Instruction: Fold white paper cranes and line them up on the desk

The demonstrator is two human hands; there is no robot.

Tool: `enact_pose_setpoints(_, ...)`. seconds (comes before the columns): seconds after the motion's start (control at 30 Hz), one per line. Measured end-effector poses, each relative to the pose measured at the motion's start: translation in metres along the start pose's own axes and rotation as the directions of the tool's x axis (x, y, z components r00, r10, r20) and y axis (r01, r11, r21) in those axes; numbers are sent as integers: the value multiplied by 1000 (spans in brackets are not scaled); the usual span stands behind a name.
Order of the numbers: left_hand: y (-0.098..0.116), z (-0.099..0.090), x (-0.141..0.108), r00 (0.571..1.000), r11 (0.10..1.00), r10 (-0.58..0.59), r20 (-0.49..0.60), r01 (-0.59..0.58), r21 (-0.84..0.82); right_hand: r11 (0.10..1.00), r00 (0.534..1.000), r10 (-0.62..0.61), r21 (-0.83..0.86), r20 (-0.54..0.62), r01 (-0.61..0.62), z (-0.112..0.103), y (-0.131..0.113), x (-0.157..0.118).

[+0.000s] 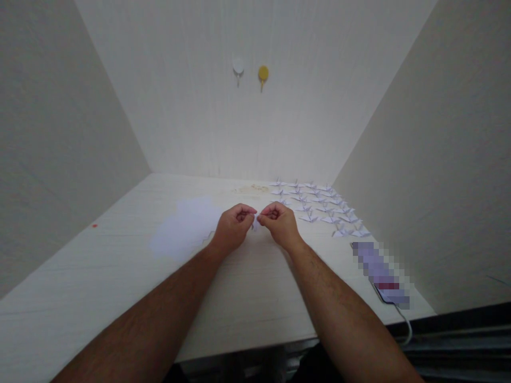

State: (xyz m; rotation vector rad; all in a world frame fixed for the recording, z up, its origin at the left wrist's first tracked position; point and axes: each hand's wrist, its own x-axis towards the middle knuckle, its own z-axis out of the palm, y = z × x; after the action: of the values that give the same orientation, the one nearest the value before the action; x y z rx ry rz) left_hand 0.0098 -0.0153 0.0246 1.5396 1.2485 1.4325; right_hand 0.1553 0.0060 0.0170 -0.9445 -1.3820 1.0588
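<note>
Over the middle of the white table, my left hand (236,226) and my right hand (278,222) meet almost fingertip to fingertip. Between them is a small folded piece of white paper (256,223), pinched by thumb and fingers from both sides. Its exact shape is mostly hidden by the fingers. To the right stand several white origami cranes (309,217) in rows. Left of my left hand lies a spread of white paper sheets (181,226), partly behind that hand.
A phone (379,274), its screen blurred out, lies near the right edge with a white cable (408,330) running off the table. Walls close in the table (247,303) at left, right and back. A white hook (238,66) and a yellow hook (263,73) hang on the back wall.
</note>
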Motion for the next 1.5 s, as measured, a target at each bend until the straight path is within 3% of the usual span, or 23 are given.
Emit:
enact_pose_setpoints(0.23,-4,0,2,996,992,-40,75,48,-113,999,1000,3,-48,-18,-4,-2,-2,0)
enact_pose_setpoints(0.57,-7,-8,5,973,942,-156,169,198,-271,995,995,64,76,72,-70,-4,-6,0)
enact_pose_setpoints(0.8,-11,-9,7,961,964,-164,223,204,-169,994,991,96,37,90,-99,-2,-7,0)
enact_pose_setpoints(1.1,-11,-9,7,947,938,-205,248,263,-227,989,986,112,78,121,-122,-1,-5,0)
enact_pose_setpoints(1.3,-6,-9,6,926,787,-309,218,378,-488,979,987,139,138,82,-149,-1,-8,-2)
enact_pose_setpoints(1.5,-1,-12,10,867,620,-490,89,419,-663,982,989,92,155,114,-110,-1,-5,-2)
